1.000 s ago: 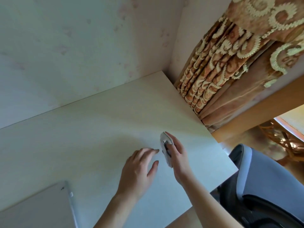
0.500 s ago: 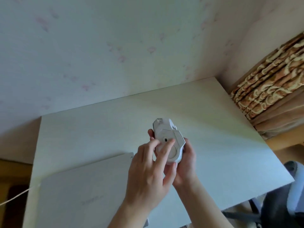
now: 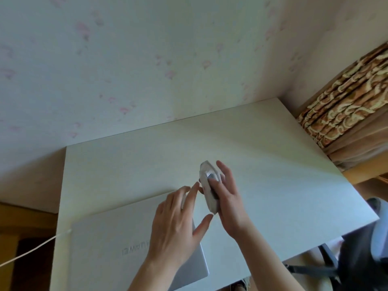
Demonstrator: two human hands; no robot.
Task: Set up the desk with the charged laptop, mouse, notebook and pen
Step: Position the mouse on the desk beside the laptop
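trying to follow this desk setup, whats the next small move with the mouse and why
Probably turn the mouse right way up and set it on the bare desk right of the closed laptop. The right hand holds it on edge above the desk; the left hand is open beside it.

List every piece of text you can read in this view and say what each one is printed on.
"HUAWEI": on the closed lid of the laptop, seen upside down from this side and faint.
Mouse, held in the right hand: no lettering can be made out.
Nothing else in view carries readable text.
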